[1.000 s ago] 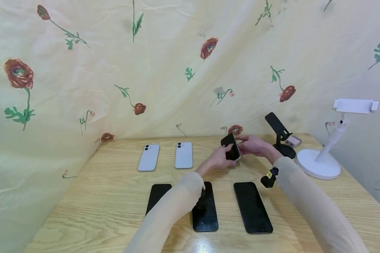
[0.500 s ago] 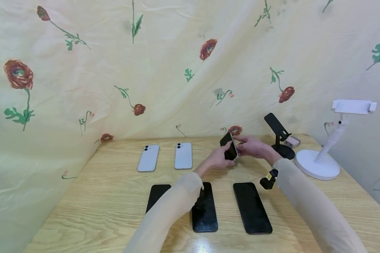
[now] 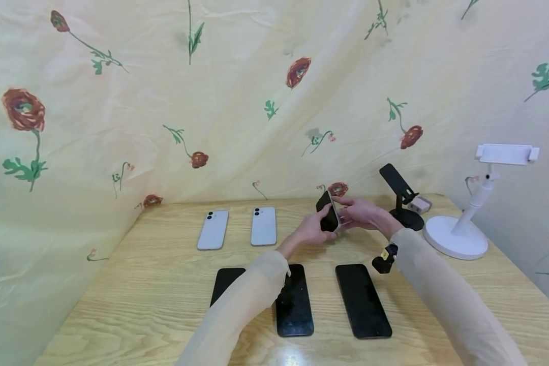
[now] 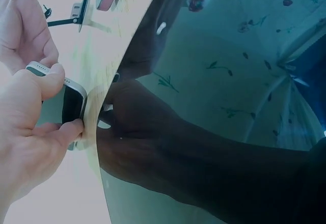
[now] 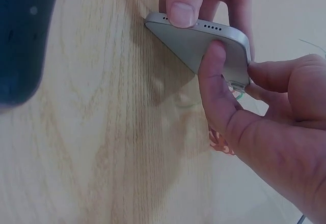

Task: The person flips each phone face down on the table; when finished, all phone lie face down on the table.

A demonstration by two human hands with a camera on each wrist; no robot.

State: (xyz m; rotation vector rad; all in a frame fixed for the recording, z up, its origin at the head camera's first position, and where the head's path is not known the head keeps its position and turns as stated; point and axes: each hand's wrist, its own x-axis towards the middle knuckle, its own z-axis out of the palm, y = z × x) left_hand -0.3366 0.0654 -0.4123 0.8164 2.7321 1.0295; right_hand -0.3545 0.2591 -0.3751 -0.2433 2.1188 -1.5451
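Observation:
Near the table's back edge, both hands hold a smartphone (image 3: 328,218) with a dark screen and silver frame, tilted up off the wood. My left hand (image 3: 312,229) grips its lower end; in the left wrist view, fingers lie across the screen and along the edge with the speaker holes. From the right, my right hand (image 3: 361,213) holds the phone's side; the right wrist view shows one finger on the pale back (image 5: 178,43) and another digit at the side edge. Left of the hands, two white phones, one (image 3: 263,226) and another (image 3: 212,230), lie camera side up.
Three black phones lie in the front row: one (image 3: 363,302) on the right, one (image 3: 294,302) in the middle, one (image 3: 226,282) partly under the left sleeve. A black phone stand (image 3: 398,190), a small plug block (image 3: 420,204) and a white stand (image 3: 457,236) are at right.
The held phone has turned more edge-on to the head view, with both hands keeping hold of it. The head view has shifted slightly; the other phones and stands stay put.

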